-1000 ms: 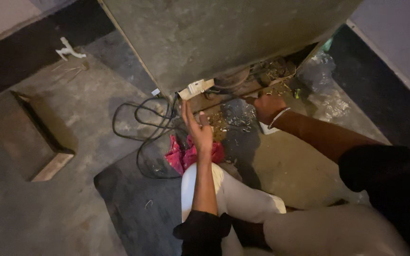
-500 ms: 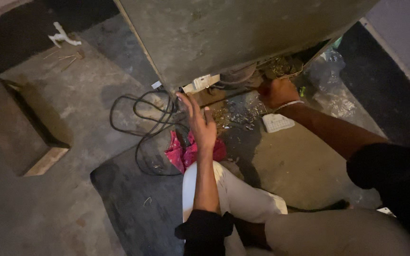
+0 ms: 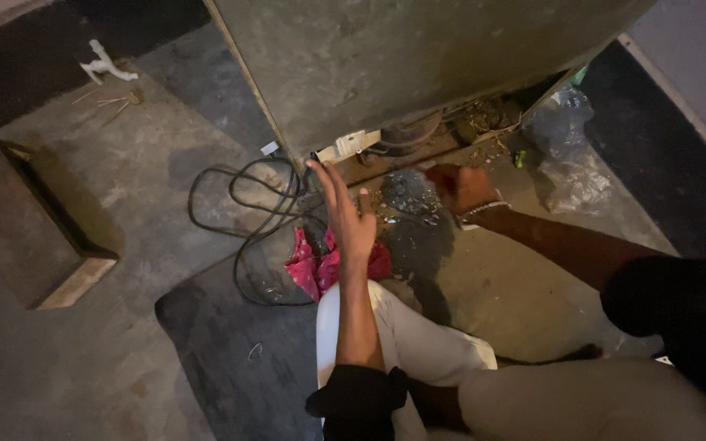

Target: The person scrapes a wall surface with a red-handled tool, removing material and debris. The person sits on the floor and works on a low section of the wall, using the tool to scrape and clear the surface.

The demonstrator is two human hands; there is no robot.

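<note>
Grey metal cabinet [image 3: 418, 57] fills the top of the view, its lower edge raised over a dirty base compartment. I see two hands. Left hand [image 3: 349, 214] is open, fingers spread wide and straight, gripping nothing; its long axis runs from the wrist up toward the cabinet's lower left corner, fingertips near the white connector block [image 3: 351, 144] there. Right hand [image 3: 463, 186] is curled into a loose fist just in front of the base opening, knuckles toward the cabinet. I cannot tell whether it holds anything; a pale bracelet [image 3: 484, 209] sits on the wrist.

One patch of glittering debris [image 3: 408, 196] lies on the floor between the two hands, closer to the right one. One black cable [image 3: 243, 208] loops in several coils on the floor left of the left hand, leading toward the cabinet's corner. One crumpled pink cloth [image 3: 314, 265] lies under the left forearm, partly covered by it. One clear plastic bag [image 3: 569, 151] lies beside the cabinet's right corner.

Far left: one wooden frame [image 3: 51, 237] leaning on the concrete floor [image 3: 67, 367], and one white scrap [image 3: 106, 67] near the top edge.

Compartment contents are dark and cluttered, hard to make out. My legs cut off the bottom edge.
</note>
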